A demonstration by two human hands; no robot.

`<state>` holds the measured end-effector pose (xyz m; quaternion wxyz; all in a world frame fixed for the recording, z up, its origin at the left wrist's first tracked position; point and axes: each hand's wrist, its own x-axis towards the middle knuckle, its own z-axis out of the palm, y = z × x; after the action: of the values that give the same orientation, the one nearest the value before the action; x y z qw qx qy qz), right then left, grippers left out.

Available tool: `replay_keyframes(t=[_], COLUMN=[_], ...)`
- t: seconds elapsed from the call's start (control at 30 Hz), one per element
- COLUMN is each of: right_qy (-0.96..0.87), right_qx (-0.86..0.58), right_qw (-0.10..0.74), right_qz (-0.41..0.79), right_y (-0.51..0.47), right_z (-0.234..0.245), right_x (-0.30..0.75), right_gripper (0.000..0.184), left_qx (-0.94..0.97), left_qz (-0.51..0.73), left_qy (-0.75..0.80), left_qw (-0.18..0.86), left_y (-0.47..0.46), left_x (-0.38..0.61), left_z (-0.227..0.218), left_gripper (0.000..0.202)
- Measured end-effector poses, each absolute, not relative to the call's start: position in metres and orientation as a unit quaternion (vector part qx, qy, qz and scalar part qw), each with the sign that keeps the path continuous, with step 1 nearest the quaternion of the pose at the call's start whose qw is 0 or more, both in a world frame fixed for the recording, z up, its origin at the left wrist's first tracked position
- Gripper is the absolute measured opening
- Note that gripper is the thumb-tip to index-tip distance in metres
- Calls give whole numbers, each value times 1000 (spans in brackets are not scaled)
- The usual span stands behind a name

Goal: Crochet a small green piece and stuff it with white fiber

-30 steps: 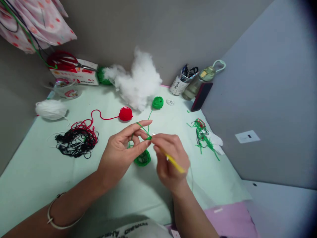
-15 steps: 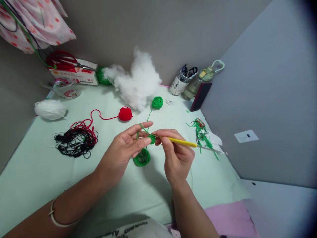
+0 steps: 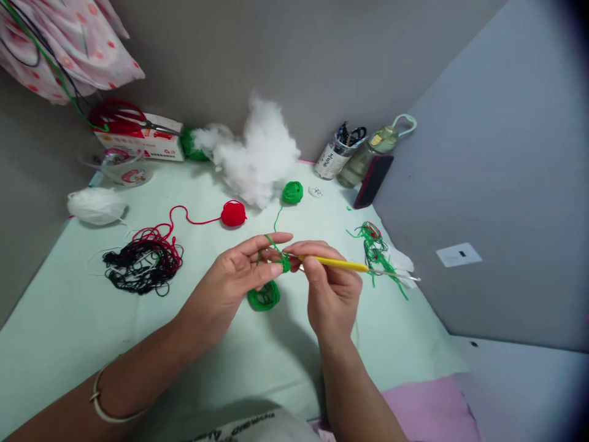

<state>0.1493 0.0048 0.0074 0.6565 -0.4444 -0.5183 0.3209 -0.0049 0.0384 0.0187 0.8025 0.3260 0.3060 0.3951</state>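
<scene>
A small green crochet piece [image 3: 286, 264] is pinched between the thumb and fingers of my left hand [image 3: 239, 270]. Green yarn loops over the raised left index finger and runs back to a green yarn ball [image 3: 292, 193]. My right hand [image 3: 332, 288] is closed around the yellow handle of a crochet hook [image 3: 346, 264]; its front tip meets the green piece, and its other metal end sticks out to the right. Below the fingers lies a green yarn coil [image 3: 264, 296] on the table. Fingertips partly hide the stitches.
A red yarn ball [image 3: 233, 213], tangled black yarn [image 3: 140, 265] and a white yarn ball [image 3: 96, 205] lie left. White stuffing [image 3: 257, 153] sits behind. A pen cup [image 3: 333, 158], bottle [image 3: 368, 153], phone [image 3: 373, 181] and green yarn scraps [image 3: 380, 252] are at right.
My left index finger and the green piece have shifted slightly to the right and down in view. Both hands keep their hold; the other things stay put.
</scene>
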Motion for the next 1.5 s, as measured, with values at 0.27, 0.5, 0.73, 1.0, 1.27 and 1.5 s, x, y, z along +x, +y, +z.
replay_keyframes(t=[0.27,0.5,0.73,1.0,1.27,1.5], right_qy=[-475,-620,-683,-509,-564,-685], right_qx=[-418,-448,-411,-448,-435,-411], right_qw=[669,617,599,675,653,593], right_qz=[390,184,72,291,259,103], right_y=[5,-5,-3,0,-2,-4], right_z=[9,6,-4,9,7,2], right_x=[153,147,146,145,147,148], right_gripper=[17,25,29,16,20,28], left_qx=[371,451,463,427,478,586], left_qz=[397,439,431,421,427,479], left_qy=[347,415,412,390,416,437], left_qw=[764,657,656,699,645,486], left_y=[40,38,31,36,34,31], left_x=[-8,-11,-5,-10,-11,-5], left_z=[19,17,19,17,18,20], left_gripper=[32,34,52,47,43,40])
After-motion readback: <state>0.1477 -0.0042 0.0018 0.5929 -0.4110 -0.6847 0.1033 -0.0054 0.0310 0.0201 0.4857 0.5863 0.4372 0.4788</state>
